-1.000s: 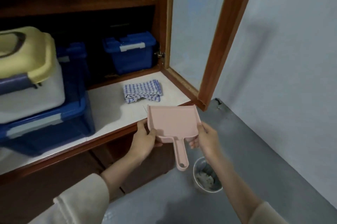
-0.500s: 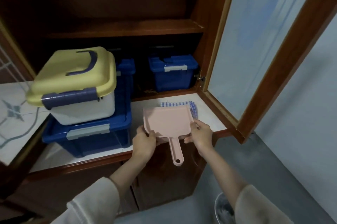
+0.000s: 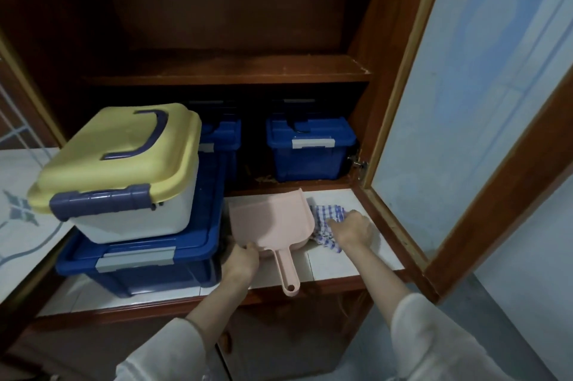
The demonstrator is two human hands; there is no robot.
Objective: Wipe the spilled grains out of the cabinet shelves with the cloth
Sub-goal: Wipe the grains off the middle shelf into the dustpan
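**Cloth under the right hand, pan mouth at twelve**

The cloth (image 3: 327, 216) lies bunched on the white tiled shelf (image 3: 341, 263), touching the right flank of the dustpan (image 3: 273, 222). The right hand (image 3: 352, 230) sits on it with fingers curled into the fabric, gripping it. The left hand (image 3: 240, 259) pinches the pan's rear corner beside the handle.

From the left hand the cloth lies at about two o'clock, so the right is plainly the nearer. The crumpled cloth's loose long axis runs roughly twelve to six.

The pan runs the same way — mouth to twelve, handle to six, its tip over the shelf's front edge. Pale specks, probably grains, lie at twelve beyond the mouth, before the small blue box (image 3: 310, 154). A wipe would likely go from there toward the pan.
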